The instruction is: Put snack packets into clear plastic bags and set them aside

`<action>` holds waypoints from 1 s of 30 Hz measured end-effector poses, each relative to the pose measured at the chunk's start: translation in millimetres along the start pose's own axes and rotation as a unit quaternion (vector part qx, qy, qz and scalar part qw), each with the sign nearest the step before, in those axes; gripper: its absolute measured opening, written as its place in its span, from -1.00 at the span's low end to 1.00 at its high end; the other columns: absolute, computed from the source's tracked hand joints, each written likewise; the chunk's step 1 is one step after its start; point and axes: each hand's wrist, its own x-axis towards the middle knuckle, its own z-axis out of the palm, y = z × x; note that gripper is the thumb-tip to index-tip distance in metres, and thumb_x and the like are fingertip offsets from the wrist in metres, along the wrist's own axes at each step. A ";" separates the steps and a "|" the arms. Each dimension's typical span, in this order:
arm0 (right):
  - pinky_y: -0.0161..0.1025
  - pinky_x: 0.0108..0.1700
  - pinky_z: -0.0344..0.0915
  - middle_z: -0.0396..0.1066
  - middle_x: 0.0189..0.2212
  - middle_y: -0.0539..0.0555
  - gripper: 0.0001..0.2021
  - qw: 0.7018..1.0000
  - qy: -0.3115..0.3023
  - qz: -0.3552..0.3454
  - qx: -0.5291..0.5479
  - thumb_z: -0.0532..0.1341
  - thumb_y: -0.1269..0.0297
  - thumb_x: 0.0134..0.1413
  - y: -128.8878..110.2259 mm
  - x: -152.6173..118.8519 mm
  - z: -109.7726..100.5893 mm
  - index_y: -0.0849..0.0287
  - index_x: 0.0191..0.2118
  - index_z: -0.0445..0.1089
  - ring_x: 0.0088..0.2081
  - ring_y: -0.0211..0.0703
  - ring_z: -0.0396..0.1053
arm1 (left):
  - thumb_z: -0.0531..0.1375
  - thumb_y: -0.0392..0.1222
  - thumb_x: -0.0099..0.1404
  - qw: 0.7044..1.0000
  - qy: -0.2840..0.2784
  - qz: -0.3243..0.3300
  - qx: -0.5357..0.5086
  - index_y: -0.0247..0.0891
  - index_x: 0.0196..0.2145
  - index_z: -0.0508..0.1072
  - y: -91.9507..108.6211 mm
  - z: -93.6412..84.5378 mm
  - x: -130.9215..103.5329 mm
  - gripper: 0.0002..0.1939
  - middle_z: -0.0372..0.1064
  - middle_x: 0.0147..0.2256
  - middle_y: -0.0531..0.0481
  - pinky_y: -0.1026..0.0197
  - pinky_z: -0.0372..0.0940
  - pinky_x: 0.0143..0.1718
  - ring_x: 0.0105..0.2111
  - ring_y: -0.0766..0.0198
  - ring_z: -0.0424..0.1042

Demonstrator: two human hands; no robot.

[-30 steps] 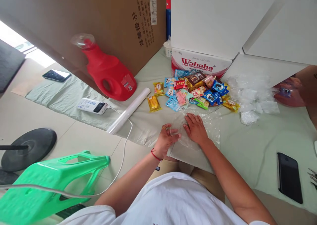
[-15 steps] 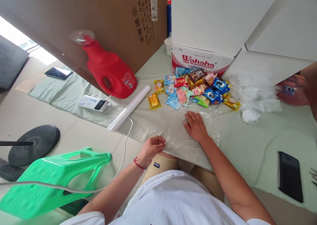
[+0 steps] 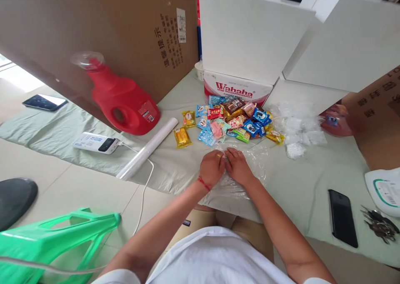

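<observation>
My left hand [image 3: 212,167] and my right hand [image 3: 239,165] meet over a thin sheet of clear plastic film [image 3: 258,161] spread on the cloth. Both have curled fingers closed on the film where they come together; their fingertips are partly hidden. Just beyond them lies a pile of wrapped snacks [image 3: 235,123] in blue, red, brown and green packets. Two yellow packets, one nearer [image 3: 182,137] and one farther [image 3: 188,118], lie apart at its left. Crumpled clear plastic [image 3: 293,123] is heaped to the right of the snacks. A roll of clear film [image 3: 150,147] rests diagonally at the left.
Behind the snacks stands a Wahaba-style printed carton [image 3: 234,87]. At left are a red jug [image 3: 125,103], a white power bank [image 3: 96,143] with cable, a phone [image 3: 44,102] and a green stool [image 3: 62,238]. Another phone [image 3: 343,217] and keys [image 3: 380,225] lie right.
My left hand has moved forward and right from the cloth's front edge to meet my right hand. The film between them is more bunched. The camera view has shifted.
</observation>
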 end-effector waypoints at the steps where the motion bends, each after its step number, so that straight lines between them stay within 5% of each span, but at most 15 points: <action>1: 0.12 0.35 0.13 0.33 0.27 0.29 -0.56 0.999 0.019 0.008 0.027 0.02 0.18 0.42 5.9 -1.1 -6.4 0.23 0.24 0.38 0.30 0.08 0.24 | -0.01 -0.23 0.46 0.999 -0.029 0.013 0.038 -0.27 -0.08 0.54 -8.0 8.6 8.6 -0.67 0.55 0.00 -0.22 -0.08 0.31 0.18 0.06 0.03 0.49; 5: 0.00 0.20 0.31 0.50 0.03 0.22 -0.64 0.987 0.133 0.080 0.032 0.02 0.22 0.40 40.5 4.6 -42.4 0.16 0.11 0.46 0.10 0.03 0.39 | -0.05 -0.12 0.52 0.985 -0.086 0.075 0.128 -0.26 0.23 0.40 -33.9 27.5 7.9 -0.55 0.31 0.30 -0.19 -0.23 0.02 0.38 0.35 0.02 0.22; 7: 0.06 0.23 0.26 0.43 0.09 0.27 -0.61 0.980 0.168 0.105 -0.037 0.09 0.28 0.30 58.9 17.2 -59.4 0.19 0.17 0.43 0.14 0.12 0.32 | -0.08 -0.05 0.54 0.980 -0.089 0.084 0.154 -0.27 0.32 0.31 -35.3 29.5 -2.0 -0.48 0.21 0.36 -0.20 -0.26 -0.05 0.40 0.39 0.00 0.14; 11: 0.16 0.28 0.16 0.19 0.30 0.35 -0.38 0.976 0.123 0.109 -0.140 0.23 0.33 0.13 85.1 53.2 -77.0 0.26 0.33 0.29 0.25 0.27 0.14 | -0.10 0.02 0.54 0.978 -0.099 0.076 0.169 -0.22 0.34 0.30 -27.5 22.8 -7.7 -0.45 0.14 0.39 -0.18 -0.28 -0.08 0.40 0.40 -0.01 0.12; 16: 0.09 0.18 0.26 0.36 0.17 0.29 -0.52 0.979 0.067 0.096 -0.167 0.14 0.33 0.23 96.9 73.4 -91.4 0.22 0.25 0.41 0.14 0.22 0.25 | -0.13 -0.02 0.55 0.975 -0.094 0.105 0.172 -0.09 0.27 0.40 -37.8 7.0 6.8 -0.50 0.23 0.36 -0.08 -0.31 -0.17 0.43 0.42 0.01 0.09; 20: 0.04 0.08 0.31 0.49 -0.03 0.27 -0.60 0.978 0.140 0.124 -0.094 0.06 0.27 0.30 93.7 52.4 -111.4 0.22 0.14 0.45 -0.04 0.12 0.38 | -0.11 0.01 0.54 0.971 -0.114 0.109 0.178 -0.07 0.37 0.27 -53.4 10.4 9.2 -0.46 0.12 0.41 -0.10 -0.35 -0.21 0.42 0.42 -0.01 0.08; 23: -0.08 -0.17 0.37 0.51 -0.27 0.14 -0.60 0.950 0.203 0.212 0.102 0.11 0.05 0.28 78.8 23.7 -117.7 0.16 0.09 0.42 -0.30 -0.03 0.40 | -0.12 0.09 0.53 0.971 -0.112 0.110 0.183 -0.08 0.41 0.19 -56.9 16.8 6.6 -0.42 0.02 0.44 -0.11 -0.39 -0.26 0.42 0.45 -0.02 0.00; 27: -0.26 -0.48 0.22 0.38 -0.48 -0.02 -0.47 0.859 0.043 0.291 0.419 0.26 -0.18 0.09 46.2 -13.2 -96.5 0.15 -0.01 0.39 -0.54 -0.22 0.24 | -0.14 0.16 0.53 0.968 -0.115 0.120 0.189 -0.05 0.43 0.14 -54.4 18.8 3.7 -0.38 0.00 0.45 -0.09 -0.41 -0.32 0.41 0.46 -0.03 -0.03; 30: -0.26 -0.49 0.20 0.38 -0.48 -0.01 -0.43 0.852 -0.075 0.292 0.429 0.19 -0.20 0.15 26.3 -31.7 -72.1 0.18 0.06 0.38 -0.55 -0.21 0.25 | -0.15 0.13 0.54 0.967 -0.118 0.116 0.194 -0.01 0.44 0.10 -50.9 18.0 -0.1 -0.40 0.00 0.45 -0.07 -0.44 -0.36 0.41 0.46 -0.04 -0.04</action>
